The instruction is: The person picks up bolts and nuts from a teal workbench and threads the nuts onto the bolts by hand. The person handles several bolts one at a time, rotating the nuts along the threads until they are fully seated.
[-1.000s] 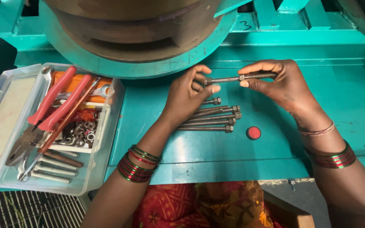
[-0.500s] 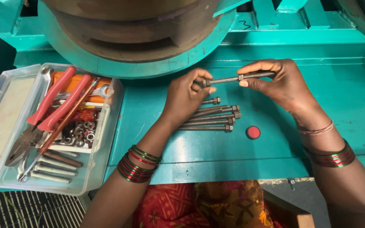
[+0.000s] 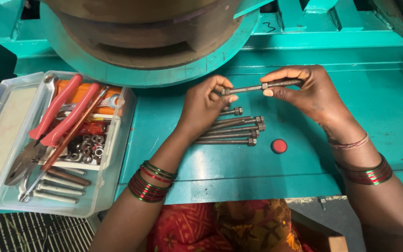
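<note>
From the head camera, both hands were up over the teal-painted metal worktop, sharing one long dark threaded steel bolt held level above it. The left hand had its thumb and fingertips pinched shut on the bolt's left end, right at the head. The right hand was closed on the other end, thumb under, fingers curled over the shank, with a small hex nut sitting on the thread just beside its thumb tip.

Beneath the left hand, a row of similar long bolts lay side by side on the worktop, heads pointing right, partly hidden under the palm. Just right of them sat a small round red cap, apart from the bolts. Striped green and red bangles ringed the left wrist; the right wrist wore a matching stack.

Over on the left, a clear plastic tray held red-handled pliers, a heap of loose silver nuts and a few bolts along its near side. At the far edge, a big round teal machine base loomed over the worktop.
</note>
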